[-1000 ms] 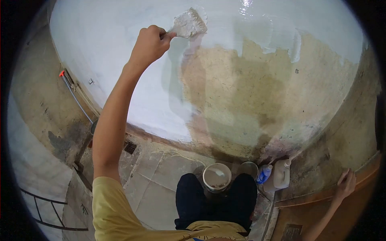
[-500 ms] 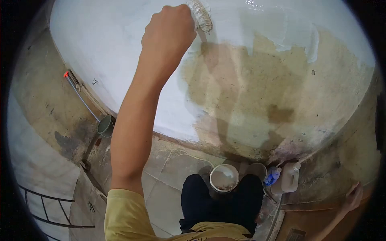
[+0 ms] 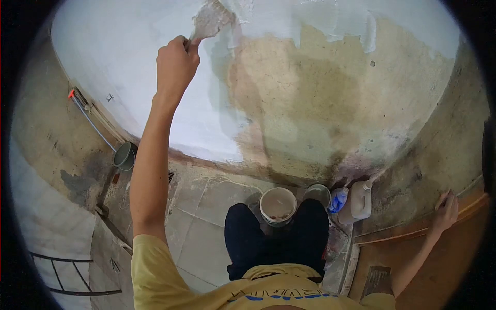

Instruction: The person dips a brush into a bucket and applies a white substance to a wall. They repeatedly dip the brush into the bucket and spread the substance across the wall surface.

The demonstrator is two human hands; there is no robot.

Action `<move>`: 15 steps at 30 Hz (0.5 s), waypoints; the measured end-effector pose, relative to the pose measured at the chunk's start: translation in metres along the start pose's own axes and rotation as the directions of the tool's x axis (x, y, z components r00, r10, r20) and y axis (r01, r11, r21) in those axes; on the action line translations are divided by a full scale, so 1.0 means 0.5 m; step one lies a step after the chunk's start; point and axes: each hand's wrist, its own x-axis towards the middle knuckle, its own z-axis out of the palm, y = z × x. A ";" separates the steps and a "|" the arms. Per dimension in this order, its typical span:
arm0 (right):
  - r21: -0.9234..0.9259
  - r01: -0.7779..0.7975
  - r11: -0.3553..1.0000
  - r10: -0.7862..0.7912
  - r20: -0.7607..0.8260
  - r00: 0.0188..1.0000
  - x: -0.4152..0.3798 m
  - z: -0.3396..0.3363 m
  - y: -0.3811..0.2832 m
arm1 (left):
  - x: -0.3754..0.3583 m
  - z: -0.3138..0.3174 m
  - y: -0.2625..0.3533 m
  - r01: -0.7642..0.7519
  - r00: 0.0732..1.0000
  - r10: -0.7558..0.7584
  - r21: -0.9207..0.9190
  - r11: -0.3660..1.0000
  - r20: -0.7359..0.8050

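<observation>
My left hand (image 3: 177,64) is raised to the wall and closed round the handle of a wide paint brush (image 3: 212,19), whose pale, paint-coated bristles lie against the white painted part of the wall (image 3: 119,57). To the right of the brush the wall shows bare, yellowish-brown plaster (image 3: 320,88). At the far right my right hand (image 3: 447,211) is by the top edge of a brown wooden panel (image 3: 439,253); its fingers are bent, and what they hold, if anything, is too small to make out. A white bucket (image 3: 278,204) stands between my knees.
Beside the bucket are a clear container (image 3: 318,193), a blue-and-white bottle (image 3: 338,200) and a whitish jug (image 3: 360,199). On the left stand a dark green bucket (image 3: 125,156) and a blue pole (image 3: 95,124). A metal frame (image 3: 77,293) shows at the lower left.
My left hand has moved left and down with the brush, whose bristles now face up. The view has shifted, and more of my right forearm shows.
</observation>
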 end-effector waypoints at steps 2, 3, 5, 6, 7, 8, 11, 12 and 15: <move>-0.019 -0.057 0.998 0.058 0.091 0.994 -0.012 0.001 0.003 | -0.012 -0.003 -0.005 0.031 0.998 -0.032 -0.015 0.999 -0.046; -0.019 -0.058 0.998 0.059 0.091 0.994 -0.010 0.002 0.001 | -0.013 0.002 -0.013 0.030 0.998 -0.031 -0.014 0.999 -0.047; -0.009 0.007 1.000 -0.007 -0.017 1.000 0.001 0.004 -0.002 | -0.011 0.015 -0.027 0.120 0.992 -0.124 -0.189 0.975 -0.010; -0.012 0.008 1.000 -0.008 -0.019 1.000 0.003 0.000 -0.006 | -0.011 0.014 -0.024 0.119 0.992 -0.124 -0.193 0.974 -0.011; -0.005 -0.023 1.000 0.023 0.024 0.999 0.005 -0.006 -0.011 | -0.011 0.014 -0.020 0.145 0.988 -0.151 -0.215 0.966 -0.010; 0.001 -0.053 0.999 0.052 0.069 0.996 0.004 -0.010 -0.012 | -0.012 0.016 -0.017 0.172 0.984 -0.178 -0.237 0.956 -0.006; 0.031 0.028 0.999 -0.028 -0.005 1.000 0.011 -0.006 -0.005 | -0.010 0.028 -0.013 0.108 0.989 -0.129 -0.255 0.961 -0.068; 0.026 0.028 0.999 -0.027 -0.006 1.000 0.010 -0.008 -0.005 | -0.008 0.028 -0.010 0.106 0.989 -0.128 -0.260 0.960 -0.069; 0.014 -0.012 1.000 0.011 0.092 0.996 0.008 -0.011 -0.008 | 0.000 0.028 -0.006 0.071 0.996 -0.080 -0.207 0.976 -0.038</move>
